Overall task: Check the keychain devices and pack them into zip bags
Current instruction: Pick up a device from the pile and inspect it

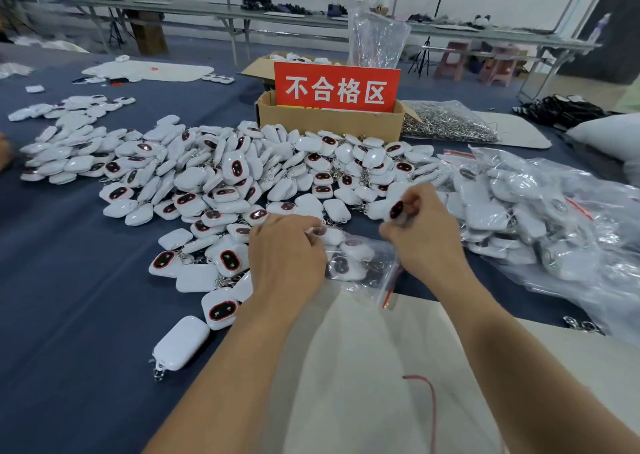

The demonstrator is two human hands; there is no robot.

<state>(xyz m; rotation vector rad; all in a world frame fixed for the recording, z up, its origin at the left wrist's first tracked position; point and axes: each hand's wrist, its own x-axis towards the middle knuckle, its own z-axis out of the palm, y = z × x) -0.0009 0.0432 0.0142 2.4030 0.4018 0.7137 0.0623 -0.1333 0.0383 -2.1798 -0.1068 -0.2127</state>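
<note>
A big heap of white keychain devices (221,180) with dark oval faces covers the blue table. Between my hands lies a clear zip bag (363,266) with a red seal strip, with several devices inside. My left hand (284,256) grips the bag's left edge, fingers curled over a device there. My right hand (422,232) holds the bag's right side and pinches one white device (393,209) with its dark face showing, just above the bag's mouth.
A cardboard box (329,121) with a red sign stands behind the heap. Filled zip bags (540,218) pile up at the right. A bag of metal rings (450,124) lies at the back right. A white sheet (363,367) covers the near table. A person stands far back.
</note>
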